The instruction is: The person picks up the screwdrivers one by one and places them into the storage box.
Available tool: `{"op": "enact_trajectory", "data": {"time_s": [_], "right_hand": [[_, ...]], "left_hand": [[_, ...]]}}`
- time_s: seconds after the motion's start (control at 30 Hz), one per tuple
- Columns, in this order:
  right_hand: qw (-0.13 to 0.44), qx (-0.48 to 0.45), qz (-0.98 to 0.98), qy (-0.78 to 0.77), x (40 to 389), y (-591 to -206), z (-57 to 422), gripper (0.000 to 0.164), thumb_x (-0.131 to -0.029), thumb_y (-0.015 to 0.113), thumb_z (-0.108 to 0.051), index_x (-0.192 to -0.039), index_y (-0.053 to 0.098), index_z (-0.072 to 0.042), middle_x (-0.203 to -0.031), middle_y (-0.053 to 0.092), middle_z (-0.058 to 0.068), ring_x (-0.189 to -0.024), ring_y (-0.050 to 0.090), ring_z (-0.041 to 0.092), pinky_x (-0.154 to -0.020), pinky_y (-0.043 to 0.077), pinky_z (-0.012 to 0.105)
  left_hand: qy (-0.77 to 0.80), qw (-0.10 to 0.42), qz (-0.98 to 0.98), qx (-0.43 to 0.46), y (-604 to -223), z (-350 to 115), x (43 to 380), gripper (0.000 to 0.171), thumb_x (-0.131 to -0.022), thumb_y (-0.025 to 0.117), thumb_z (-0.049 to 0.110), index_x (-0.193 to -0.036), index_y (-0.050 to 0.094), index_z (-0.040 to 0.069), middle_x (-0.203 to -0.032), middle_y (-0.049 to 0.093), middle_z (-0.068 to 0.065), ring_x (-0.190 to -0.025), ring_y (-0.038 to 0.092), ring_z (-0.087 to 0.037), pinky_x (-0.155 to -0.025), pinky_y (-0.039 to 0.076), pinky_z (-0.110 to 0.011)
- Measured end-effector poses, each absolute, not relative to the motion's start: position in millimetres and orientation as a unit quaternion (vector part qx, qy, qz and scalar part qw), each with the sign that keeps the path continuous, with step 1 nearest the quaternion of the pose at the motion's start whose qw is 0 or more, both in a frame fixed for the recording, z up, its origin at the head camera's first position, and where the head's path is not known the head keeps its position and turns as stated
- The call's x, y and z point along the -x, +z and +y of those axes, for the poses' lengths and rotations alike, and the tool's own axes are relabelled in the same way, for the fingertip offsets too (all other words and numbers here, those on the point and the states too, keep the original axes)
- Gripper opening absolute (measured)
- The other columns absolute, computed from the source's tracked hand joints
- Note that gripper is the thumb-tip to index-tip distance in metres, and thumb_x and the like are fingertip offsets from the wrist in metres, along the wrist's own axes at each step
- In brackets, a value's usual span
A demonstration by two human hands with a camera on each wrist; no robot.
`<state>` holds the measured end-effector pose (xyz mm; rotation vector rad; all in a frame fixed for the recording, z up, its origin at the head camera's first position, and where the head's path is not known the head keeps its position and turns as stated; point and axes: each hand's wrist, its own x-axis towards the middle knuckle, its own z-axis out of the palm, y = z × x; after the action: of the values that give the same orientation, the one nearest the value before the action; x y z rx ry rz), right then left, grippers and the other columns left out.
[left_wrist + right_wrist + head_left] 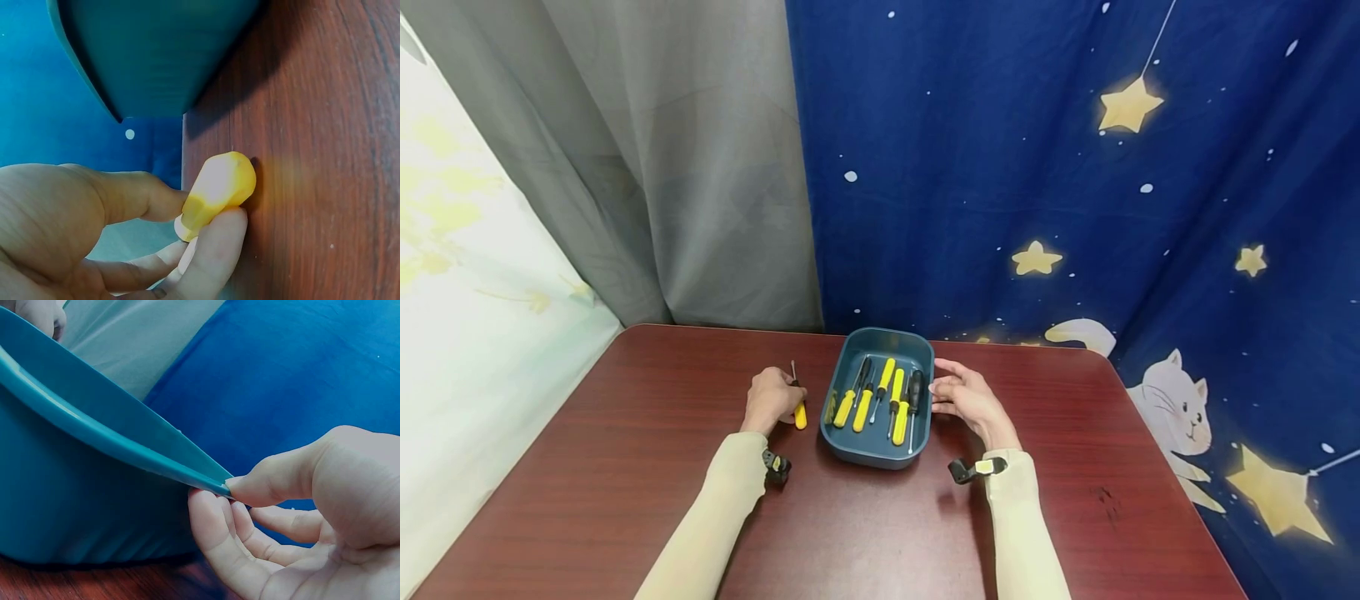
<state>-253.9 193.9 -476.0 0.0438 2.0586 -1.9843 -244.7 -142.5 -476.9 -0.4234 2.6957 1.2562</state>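
My left hand (771,396) pinches a screwdriver (801,415) with a yellow and black handle, just left of a dark blue-green plastic bin (872,458). In the left wrist view, thumb and fingers hold its yellow handle (219,187) close over the table. The shaft points toward the far edge in the head view. On the other side, my right hand (972,402) grips the bin's right rim; the right wrist view has the thumb (272,478) on the rim and fingertips against the outer wall. Several screwdrivers (864,408) with yellow and black handles lie inside the bin.
The bin stands near the far edge of a reddish-brown wooden table (872,542). Behind hang a grey curtain (722,167) and a blue curtain (940,167) with stars. A pale patterned cloth (475,250) borders the table's left side.
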Motion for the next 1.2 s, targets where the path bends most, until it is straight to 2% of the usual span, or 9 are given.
{"op": "enact_trajectory", "data": {"time_s": [0.17, 0.47, 0.97, 1.2], "right_hand": [[0.139, -0.010, 0.715, -0.685, 254, -477, 195, 0.065, -0.093, 0.061, 0.004, -0.155, 0.040, -0.003, -0.096, 0.067, 0.008, -0.077, 0.067, 0.015, -0.070, 0.062, 0.029], [0.142, -0.012, 0.716, -0.684, 253, -476, 194, 0.065, -0.093, 0.061, 0.004, -0.154, 0.041, -0.006, -0.096, 0.067, 0.006, -0.077, 0.067, 0.015, -0.071, 0.062, 0.029], [0.141, -0.010, 0.719, -0.680, 252, -475, 194, 0.064, -0.094, 0.060, 0.003, -0.154, 0.041, -0.006, -0.096, 0.067, 0.006, -0.078, 0.067, 0.015, -0.071, 0.062, 0.029], [0.139, -0.011, 0.720, -0.680, 252, -476, 194, 0.064, -0.094, 0.059, 0.004, -0.154, 0.041, -0.007, -0.096, 0.067, 0.007, -0.078, 0.067, 0.016, -0.072, 0.062, 0.030]], "left_hand": [[0.429, 0.070, 0.890, 0.136, -477, -144, 245, 0.032, -0.092, 0.072, 0.015, -0.114, 0.065, -0.006, -0.097, 0.068, -0.023, -0.055, 0.069, -0.016, -0.055, 0.062, -0.032], [0.438, 0.056, 0.889, 0.123, -470, -145, 243, 0.031, -0.093, 0.070, 0.014, -0.118, 0.064, -0.003, -0.101, 0.068, -0.023, -0.060, 0.070, -0.018, -0.057, 0.062, -0.032], [0.432, 0.008, 0.899, 0.067, -448, -136, 237, 0.035, -0.094, 0.070, 0.014, -0.126, 0.063, 0.001, -0.098, 0.070, -0.016, -0.059, 0.067, -0.015, -0.056, 0.060, -0.030], [0.405, -0.001, 0.913, 0.053, -435, -132, 235, 0.035, -0.093, 0.071, 0.016, -0.125, 0.065, 0.003, -0.095, 0.069, -0.014, -0.067, 0.065, -0.018, -0.058, 0.055, -0.027]]}}
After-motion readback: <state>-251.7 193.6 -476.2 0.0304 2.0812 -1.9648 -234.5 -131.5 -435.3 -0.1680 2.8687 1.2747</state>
